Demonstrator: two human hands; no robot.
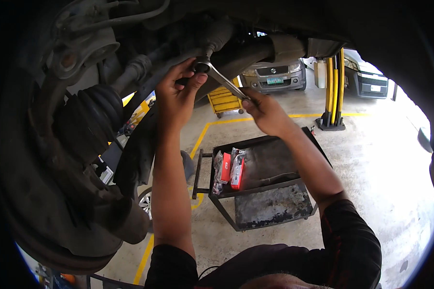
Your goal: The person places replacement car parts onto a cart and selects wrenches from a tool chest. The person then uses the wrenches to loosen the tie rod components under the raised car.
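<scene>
Overhead, under a raised vehicle, a silver wrench (225, 83) slants down to the right. Its ring end sits at a dark, round fastener (201, 68) below a grey metal joint (219, 36). My left hand (177, 96) is raised to that end, with thumb and fingers closed about the wrench head and the fastener. Around the lower end of the handle, my right hand (269, 114) has its fingers wrapped. Shadow hides how the ring seats on the fastener.
Left of my hands hang a ribbed black rubber boot (89, 120) and dark suspension arms. Below stands a black cart (275, 156) carrying red-and-white boxes (237, 168) in plastic. Beyond are a yellow tool cabinet (225, 99), a yellow-and-black lift post (333, 91) and parked cars (275, 77).
</scene>
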